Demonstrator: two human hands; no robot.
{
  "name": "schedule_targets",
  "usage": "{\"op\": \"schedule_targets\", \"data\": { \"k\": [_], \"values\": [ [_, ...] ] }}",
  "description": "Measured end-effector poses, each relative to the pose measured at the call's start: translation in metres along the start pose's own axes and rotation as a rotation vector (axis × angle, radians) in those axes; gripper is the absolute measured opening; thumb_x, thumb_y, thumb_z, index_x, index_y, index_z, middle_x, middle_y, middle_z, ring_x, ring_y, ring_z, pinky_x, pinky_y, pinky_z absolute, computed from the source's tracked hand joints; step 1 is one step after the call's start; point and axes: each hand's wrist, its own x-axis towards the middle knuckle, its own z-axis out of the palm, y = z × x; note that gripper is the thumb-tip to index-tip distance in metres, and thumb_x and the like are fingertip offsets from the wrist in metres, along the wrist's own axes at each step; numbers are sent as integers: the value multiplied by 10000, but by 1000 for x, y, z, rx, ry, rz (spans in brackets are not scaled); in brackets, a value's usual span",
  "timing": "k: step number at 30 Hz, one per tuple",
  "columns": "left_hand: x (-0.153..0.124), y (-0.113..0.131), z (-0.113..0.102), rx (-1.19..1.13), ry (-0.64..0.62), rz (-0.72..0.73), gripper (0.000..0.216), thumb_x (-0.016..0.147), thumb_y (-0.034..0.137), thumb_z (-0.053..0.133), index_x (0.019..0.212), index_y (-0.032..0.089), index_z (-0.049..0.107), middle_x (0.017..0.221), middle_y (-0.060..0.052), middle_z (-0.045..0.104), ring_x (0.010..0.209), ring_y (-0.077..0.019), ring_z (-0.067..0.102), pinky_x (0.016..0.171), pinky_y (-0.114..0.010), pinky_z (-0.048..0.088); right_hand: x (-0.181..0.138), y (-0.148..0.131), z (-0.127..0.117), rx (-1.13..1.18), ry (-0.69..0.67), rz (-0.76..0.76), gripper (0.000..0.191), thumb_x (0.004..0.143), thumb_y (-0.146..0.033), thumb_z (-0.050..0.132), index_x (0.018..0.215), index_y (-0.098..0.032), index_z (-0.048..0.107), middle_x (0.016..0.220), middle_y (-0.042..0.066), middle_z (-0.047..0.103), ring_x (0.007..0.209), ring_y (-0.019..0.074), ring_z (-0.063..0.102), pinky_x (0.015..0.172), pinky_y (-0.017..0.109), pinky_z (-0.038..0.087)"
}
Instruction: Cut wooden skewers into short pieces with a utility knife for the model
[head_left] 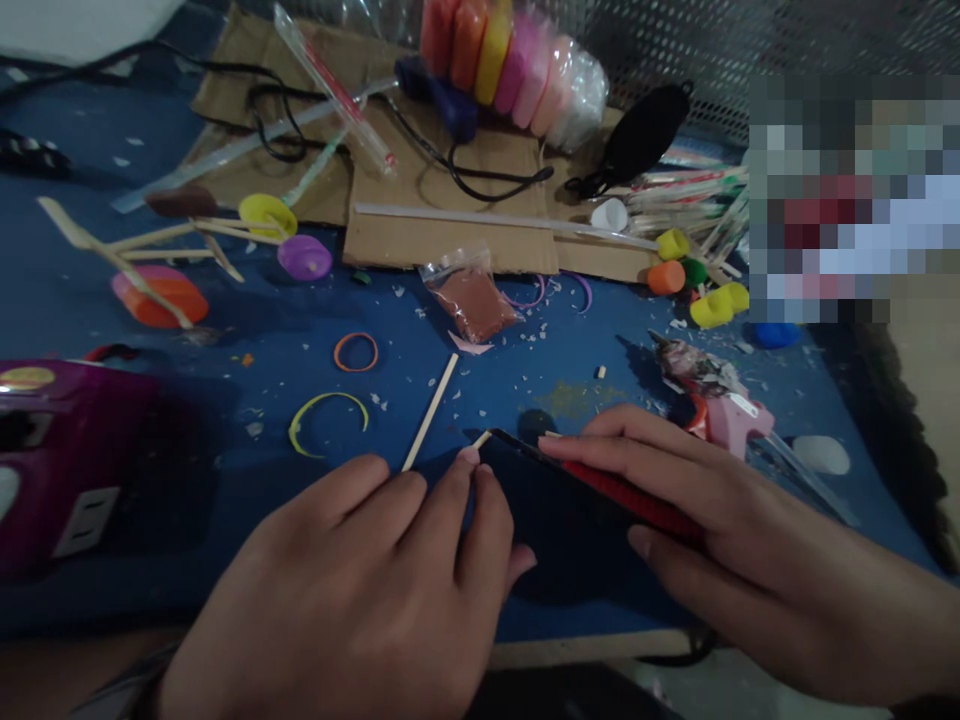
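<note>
Short pale wooden stub [481, 438] pokes out on the blue bench [525, 375] near its front edge, between the two hands in the head view. The left hand [360, 590] lies knuckles up with its fingers bent, and the fingertips [470, 456] press down on the stub's near end, pinning it. The right hand [750, 560] is clenched around a red-handled utility knife with a dark blade [622, 495], the forefinger laid along its back; the blade tip meets the stub just beside the left fingertips. A long thin wooden stick [431, 410] lies slantwise on the bench, its lower end reaching the left hand's knuckles (whether it is pinned there too cannot be told).

Just beyond the right hand rests a pink glue gun [731, 415]. Further back are an orange rubber band [355, 351], a cut yellow-green band [328, 415] and a small clear bag of brown powder [471, 298]. A glossy purple box [67, 460] sits at the left edge. Flat brown cardboard sheets [450, 235] lie at the back, bearing a wrapped row of coloured clay blocks [510, 60]. A purple bottle cap [304, 257] and a yellow bottle cap [268, 214] sit to the left of them.
</note>
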Motion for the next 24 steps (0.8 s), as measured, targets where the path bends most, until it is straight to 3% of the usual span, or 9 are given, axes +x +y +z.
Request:
{"op": "schedule_targets", "data": {
  "k": [8, 14, 20, 24],
  "values": [
    [4, 1, 0, -22, -5, 6, 311, 1076, 291, 632, 1089, 57, 836, 1029, -179, 869, 688, -316, 803, 549, -466, 629, -3, -3, 3, -45, -22, 23, 799, 951, -81, 570, 1694, -339, 433, 1412, 88, 669, 1218, 231, 729, 981, 326, 670],
    [3, 2, 0, -26, 9, -6, 331, 1090, 295, 600, 1060, 65, 836, 1010, -179, 868, 678, -304, 797, 530, -440, 615, -6, -4, 9, -128, 11, 5, 696, 992, -98, 523, 1662, -275, 463, 1511, 122, 622, 1354, 249, 680, 1099, 372, 629],
    [1, 3, 1, -43, -16, 1, 336, 1095, 293, 582, 1047, 74, 832, 1027, -185, 864, 689, -314, 795, 538, -455, 609, -3, -3, 19, -73, 2, 13, 716, 991, -103, 523, 1689, -231, 429, 1531, 168, 581, 1339, 270, 677, 1122, 432, 623],
    [3, 1, 1, -65, -22, 8, 341, 1106, 288, 561, 1063, 81, 828, 1063, -184, 863, 735, -312, 807, 567, -449, 610, -1, -3, 24, -48, 10, 1, 719, 992, -87, 500, 1698, -204, 418, 1495, 174, 569, 1305, 246, 685, 1107, 397, 628]
  ]
}}
